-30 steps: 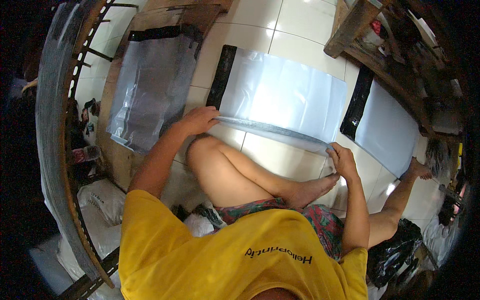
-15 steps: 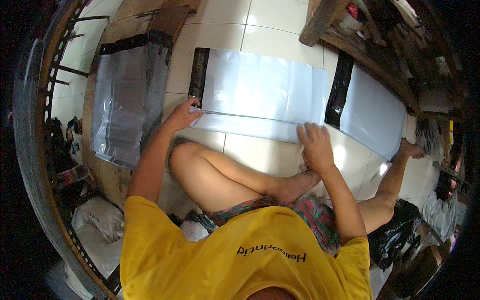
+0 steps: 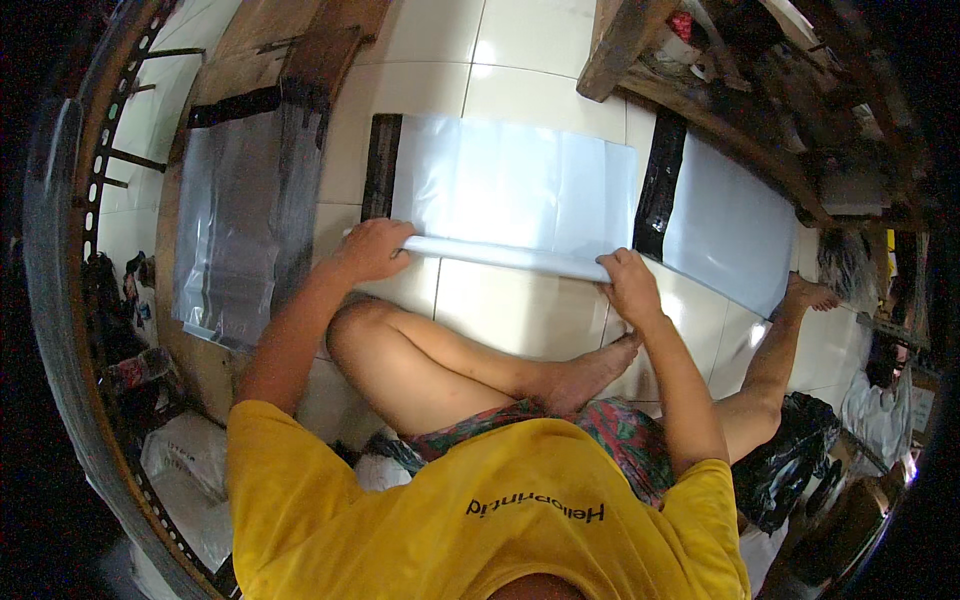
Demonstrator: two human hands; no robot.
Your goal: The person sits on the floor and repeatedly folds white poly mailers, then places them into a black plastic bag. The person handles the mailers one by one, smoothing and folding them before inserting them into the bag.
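On the tiled floor before me lies a pale translucent plastic bag (image 3: 510, 180) with a black band (image 3: 383, 165) along its left end. Its near long edge is folded over into a narrow strip (image 3: 505, 255). My left hand (image 3: 378, 249) is closed on the left end of that strip, close to the black band. At the strip's right end, the fingers and thumb of my right hand (image 3: 628, 284) pinch the fold. A similar bag (image 3: 730, 220) with a black band lies to the right, its left edge beside the first bag.
Another clear plastic bag (image 3: 230, 220) with a black band lies on a brown board (image 3: 335, 35) at the left. Wooden framing (image 3: 620, 55) stands at the far right. My bent leg (image 3: 450, 355) is just nearer than the bag. A black plastic bag (image 3: 795, 455) sits right of me.
The near edge was a wide flat flap; now it is a narrower, thicker strip. My hands have gone from resting on it with fingers spread to gripping its ends.
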